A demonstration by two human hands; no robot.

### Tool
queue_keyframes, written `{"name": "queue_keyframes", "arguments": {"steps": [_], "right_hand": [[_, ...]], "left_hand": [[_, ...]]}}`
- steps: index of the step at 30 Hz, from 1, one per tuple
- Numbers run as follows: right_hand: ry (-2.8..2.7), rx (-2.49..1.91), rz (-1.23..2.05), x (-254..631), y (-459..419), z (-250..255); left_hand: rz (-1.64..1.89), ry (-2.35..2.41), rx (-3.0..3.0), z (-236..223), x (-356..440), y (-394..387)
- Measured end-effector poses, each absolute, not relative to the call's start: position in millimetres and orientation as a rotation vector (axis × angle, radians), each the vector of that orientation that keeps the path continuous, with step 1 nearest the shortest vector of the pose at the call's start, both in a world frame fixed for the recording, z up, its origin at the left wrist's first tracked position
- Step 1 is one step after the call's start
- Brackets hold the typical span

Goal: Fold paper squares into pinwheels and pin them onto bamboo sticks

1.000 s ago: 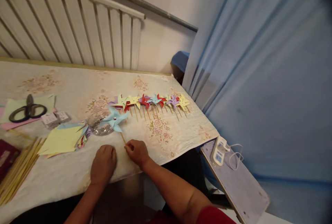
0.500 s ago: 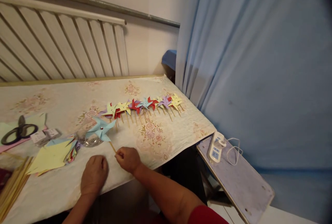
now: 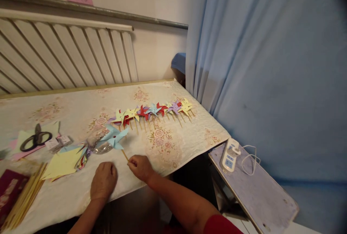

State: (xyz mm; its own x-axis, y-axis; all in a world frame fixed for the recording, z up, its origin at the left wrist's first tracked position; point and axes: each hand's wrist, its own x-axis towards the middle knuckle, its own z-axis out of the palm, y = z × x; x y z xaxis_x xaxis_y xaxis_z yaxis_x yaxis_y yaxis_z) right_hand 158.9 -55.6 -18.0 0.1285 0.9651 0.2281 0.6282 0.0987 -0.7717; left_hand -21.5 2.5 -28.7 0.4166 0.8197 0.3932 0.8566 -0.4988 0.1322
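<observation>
A light blue paper pinwheel [image 3: 114,137] on a thin wooden stick is held up by my right hand [image 3: 141,167], whose fingers pinch the stick's lower end. My left hand [image 3: 104,181] rests at the table's near edge with its fingers curled under; whether anything is inside them is hidden. Behind the blue pinwheel lies a clear plastic bag [image 3: 94,143] of small shiny pieces. Farther back, a row of finished pinwheels [image 3: 154,109] in yellow, red, purple and blue lies on the flowered tablecloth [image 3: 184,142]. Left of my left hand is a stack of cut paper squares [image 3: 63,161].
Black scissors [image 3: 36,140] lie on coloured paper at the left, beside small clear boxes [image 3: 58,143]. A bundle of wooden sticks [image 3: 27,196] and a dark red box [image 3: 12,190] are at the near left. A power strip [image 3: 230,156] sits on a bench to the right, by a blue curtain [image 3: 271,82].
The whole scene has shifted slightly right and down as the head view turned left. Both hands and the held pinwheel keep nearly the same pose.
</observation>
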Motion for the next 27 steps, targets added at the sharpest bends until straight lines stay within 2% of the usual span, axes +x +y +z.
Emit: {"name": "queue_keyframes", "arguments": {"steps": [10, 27], "right_hand": [[-1.445, -1.756, 0.363, 228.3, -71.0, -23.2], [-0.917, -1.969, 0.016, 359.8, -48.4, -30.9]], "left_hand": [[-0.642, -1.57, -2.596, -26.3, -20.8, 0.8], [-0.663, -1.592, -2.59, -21.1, -18.1, -5.0]]}}
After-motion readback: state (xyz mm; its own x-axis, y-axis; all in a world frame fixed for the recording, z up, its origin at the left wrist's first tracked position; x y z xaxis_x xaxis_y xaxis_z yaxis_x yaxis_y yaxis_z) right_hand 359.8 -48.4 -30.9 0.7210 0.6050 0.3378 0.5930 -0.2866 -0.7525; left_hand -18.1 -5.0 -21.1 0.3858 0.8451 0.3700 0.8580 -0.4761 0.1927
